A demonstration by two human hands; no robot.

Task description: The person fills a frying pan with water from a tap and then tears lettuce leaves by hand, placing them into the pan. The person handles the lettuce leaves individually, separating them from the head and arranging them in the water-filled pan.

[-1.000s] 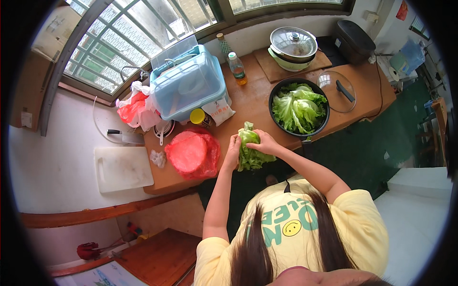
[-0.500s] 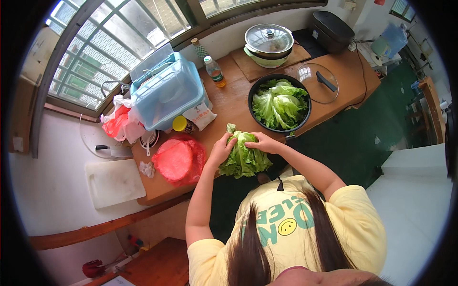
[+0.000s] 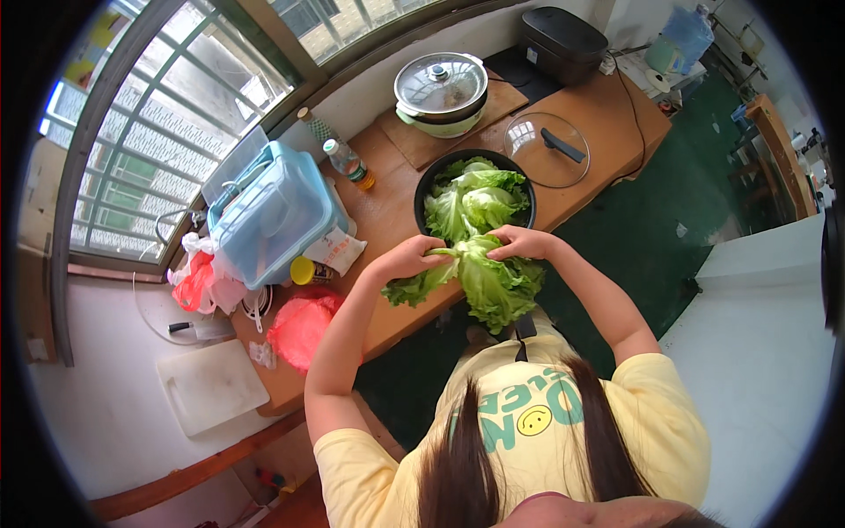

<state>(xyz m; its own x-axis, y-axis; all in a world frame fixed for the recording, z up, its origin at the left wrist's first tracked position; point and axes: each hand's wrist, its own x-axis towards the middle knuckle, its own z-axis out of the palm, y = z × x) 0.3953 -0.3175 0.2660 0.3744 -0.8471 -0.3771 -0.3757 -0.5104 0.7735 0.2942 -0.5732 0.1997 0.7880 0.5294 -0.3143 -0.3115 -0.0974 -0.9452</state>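
Left hand (image 3: 415,256): pinching a lettuce leaf (image 3: 422,285) | Right hand (image 3: 526,243): grasping the lettuce bunch (image 3: 500,289) near the table (image 3: 385,214) edge, before the pan (image 3: 421,195) | Progress: torn-looking leaves (image 3: 480,195) already filling the pan (glass lid (image 3: 544,154) lying beside); held lettuce seemingly remaining

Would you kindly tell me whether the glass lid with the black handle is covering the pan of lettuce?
No, the glass lid lies on the table beside the black pan, leaving the lettuce uncovered.
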